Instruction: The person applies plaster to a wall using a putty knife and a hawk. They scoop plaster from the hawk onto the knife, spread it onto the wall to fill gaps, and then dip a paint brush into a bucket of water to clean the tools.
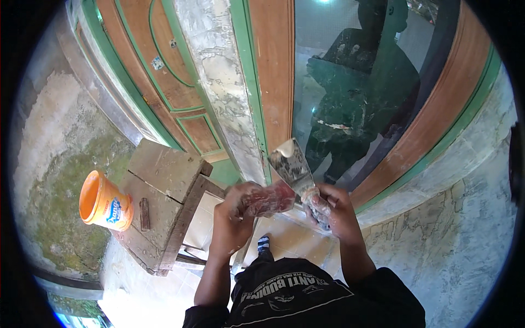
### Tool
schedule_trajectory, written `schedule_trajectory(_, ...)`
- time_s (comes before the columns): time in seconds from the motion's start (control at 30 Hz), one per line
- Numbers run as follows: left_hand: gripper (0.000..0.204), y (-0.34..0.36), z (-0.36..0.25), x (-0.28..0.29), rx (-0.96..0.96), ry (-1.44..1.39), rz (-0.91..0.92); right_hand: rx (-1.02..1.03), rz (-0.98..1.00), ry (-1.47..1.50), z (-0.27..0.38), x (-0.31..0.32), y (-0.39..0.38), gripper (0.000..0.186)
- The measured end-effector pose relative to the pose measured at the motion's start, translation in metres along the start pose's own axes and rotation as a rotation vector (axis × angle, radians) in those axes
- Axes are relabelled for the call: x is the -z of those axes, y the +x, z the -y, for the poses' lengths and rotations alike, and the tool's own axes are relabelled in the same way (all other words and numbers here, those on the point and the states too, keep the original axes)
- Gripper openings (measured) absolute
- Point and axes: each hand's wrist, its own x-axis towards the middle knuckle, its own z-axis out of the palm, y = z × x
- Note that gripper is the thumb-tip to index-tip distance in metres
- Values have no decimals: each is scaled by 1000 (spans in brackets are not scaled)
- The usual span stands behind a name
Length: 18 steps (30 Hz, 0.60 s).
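My left hand [232, 224] is closed around a reddish, block-like piece [272, 198] smeared with whitish paste; its exact kind cannot be made out. In my right hand [342, 214] is a putty knife, gripped by its paste-caked handle. The knife's wide metal blade [295, 174] points up and to the left, with a dab of cream-coloured putty [285, 148] at its tip corner. The blade's lower part lies against or just over the end of the reddish piece. Both hands are in front of my body, before the window.
To the left stands a rough wooden table [178, 216] bearing an orange bucket [104, 205] and a small brown block [145, 214]. Ahead are a green-edged wooden door [180, 90], a patchy plastered wall strip [219, 65] and a reflective window pane [350, 98] in a wooden frame.
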Motion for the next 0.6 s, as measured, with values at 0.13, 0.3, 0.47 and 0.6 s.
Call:
schedule_trajectory(0.13,37,12,-11,5,279,-395,-235,169,-32,18,1,-1,11,17)
schedule_trajectory(0.3,37,16,-19,13,417,-659,-145,687,-289,-503,-25,-7,28,33)
schedule_trajectory(0.47,36,15,-9,35,447,-801,-27,723,-296,-774,-45,-3,38,35)
schedule_trajectory(0.6,37,14,-10,54,372,-808,-163,736,-259,-868,-61,16,37,30)
